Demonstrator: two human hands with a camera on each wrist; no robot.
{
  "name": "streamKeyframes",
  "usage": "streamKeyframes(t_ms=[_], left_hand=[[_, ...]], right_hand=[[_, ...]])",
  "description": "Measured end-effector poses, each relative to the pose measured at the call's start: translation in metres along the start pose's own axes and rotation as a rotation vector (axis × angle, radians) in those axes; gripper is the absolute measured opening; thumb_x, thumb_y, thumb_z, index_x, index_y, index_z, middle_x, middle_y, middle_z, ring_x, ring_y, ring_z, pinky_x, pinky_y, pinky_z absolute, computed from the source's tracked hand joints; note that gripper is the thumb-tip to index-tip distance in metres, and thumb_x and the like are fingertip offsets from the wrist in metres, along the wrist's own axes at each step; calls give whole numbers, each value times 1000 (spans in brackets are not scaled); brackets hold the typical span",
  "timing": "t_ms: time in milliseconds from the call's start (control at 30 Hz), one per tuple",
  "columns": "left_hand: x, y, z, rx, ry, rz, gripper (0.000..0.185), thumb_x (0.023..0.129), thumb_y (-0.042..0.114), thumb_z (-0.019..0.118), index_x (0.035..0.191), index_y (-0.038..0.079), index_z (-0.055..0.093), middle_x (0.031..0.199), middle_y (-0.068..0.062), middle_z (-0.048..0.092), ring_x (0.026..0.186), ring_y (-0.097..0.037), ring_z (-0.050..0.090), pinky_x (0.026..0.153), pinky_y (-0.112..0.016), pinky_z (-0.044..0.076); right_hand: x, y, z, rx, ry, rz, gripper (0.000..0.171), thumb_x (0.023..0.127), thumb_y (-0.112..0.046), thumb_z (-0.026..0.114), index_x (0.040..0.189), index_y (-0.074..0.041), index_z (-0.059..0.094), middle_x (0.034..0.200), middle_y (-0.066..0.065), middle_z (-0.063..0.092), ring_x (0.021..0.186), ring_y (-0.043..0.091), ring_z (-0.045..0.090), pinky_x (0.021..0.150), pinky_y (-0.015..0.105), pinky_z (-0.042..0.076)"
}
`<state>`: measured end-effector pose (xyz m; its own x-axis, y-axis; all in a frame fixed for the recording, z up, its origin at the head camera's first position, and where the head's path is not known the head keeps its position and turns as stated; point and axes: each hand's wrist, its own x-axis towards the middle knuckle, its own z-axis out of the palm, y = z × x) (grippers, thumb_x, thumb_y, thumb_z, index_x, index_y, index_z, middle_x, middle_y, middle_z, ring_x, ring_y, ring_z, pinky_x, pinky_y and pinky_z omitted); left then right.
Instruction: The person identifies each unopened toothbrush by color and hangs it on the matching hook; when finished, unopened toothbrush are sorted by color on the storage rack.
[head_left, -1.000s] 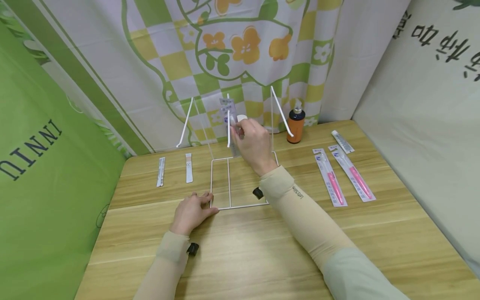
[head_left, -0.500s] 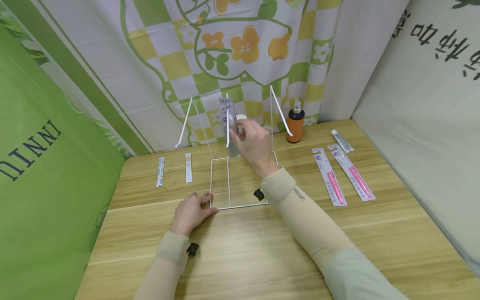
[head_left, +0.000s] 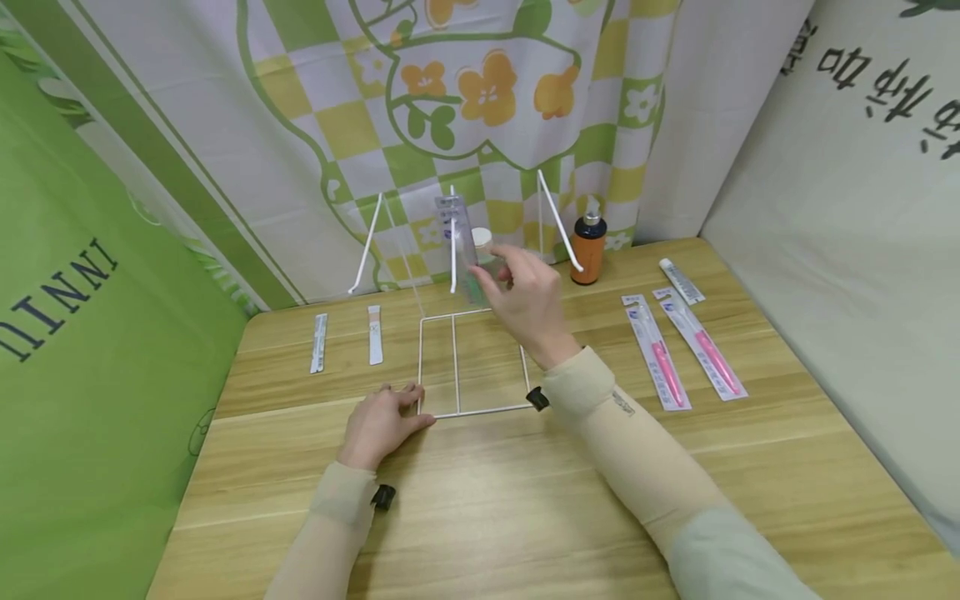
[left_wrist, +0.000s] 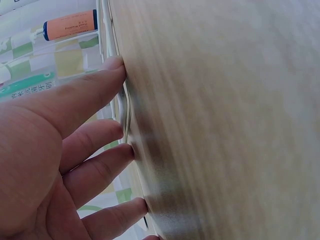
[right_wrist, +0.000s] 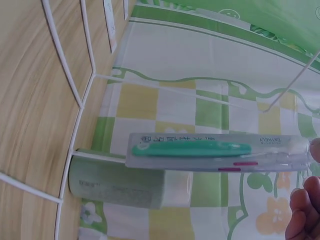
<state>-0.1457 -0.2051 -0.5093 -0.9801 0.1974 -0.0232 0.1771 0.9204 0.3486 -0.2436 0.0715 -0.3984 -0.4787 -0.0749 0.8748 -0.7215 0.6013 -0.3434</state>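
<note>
A white wire display rack [head_left: 456, 367] stands on the wooden table with three prongs sticking out at its top. From its middle prong [head_left: 453, 267] hangs a packaged toothbrush [head_left: 468, 250]; its green handle [right_wrist: 192, 148] shows in the right wrist view. Just right of the pack is my right hand [head_left: 528, 300], thumb and fingers parted, fingertips close to the pack's upper end. My left hand [head_left: 378, 425] rests at the rack base's front left corner. In the left wrist view, its spread fingertips [left_wrist: 120, 65] touch the base wire and tabletop.
Two packaged pink toothbrushes [head_left: 658, 354] and a small tube [head_left: 682, 281] lie at the right. An orange pump bottle [head_left: 588, 250] stands at the back. Behind the rack is a pale green bottle [right_wrist: 117, 182]. Two slim sachets [head_left: 376, 335] lie left of the rack.
My right hand has let go of the packaged toothbrush and drawn back a little to the right. The pack hangs on the middle prong. My left hand has stayed at the base.
</note>
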Motion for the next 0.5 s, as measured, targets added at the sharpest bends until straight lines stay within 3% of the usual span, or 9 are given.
streamKeyframes(t_ms=[267,500], left_hand=[[0,2,0,-3,2,-7,59,90,46,88,140,17,75,145,-8,68,136,-54,57,104,-66,52],[0,2,-2,-4,-14,-17,60,91,46,87,141,16,73,147,-8,66,140,-55,52,108,-67,49]], right_hand=[[-9,8,-19,-36,-17,16,34,95,-21,86,112,7,74,83,14,73,64,27,68,58,36,59],[-21,25,-31,-104,-14,27,36,91,-19,90,113,5,73,89,18,75,74,30,71,65,44,60]])
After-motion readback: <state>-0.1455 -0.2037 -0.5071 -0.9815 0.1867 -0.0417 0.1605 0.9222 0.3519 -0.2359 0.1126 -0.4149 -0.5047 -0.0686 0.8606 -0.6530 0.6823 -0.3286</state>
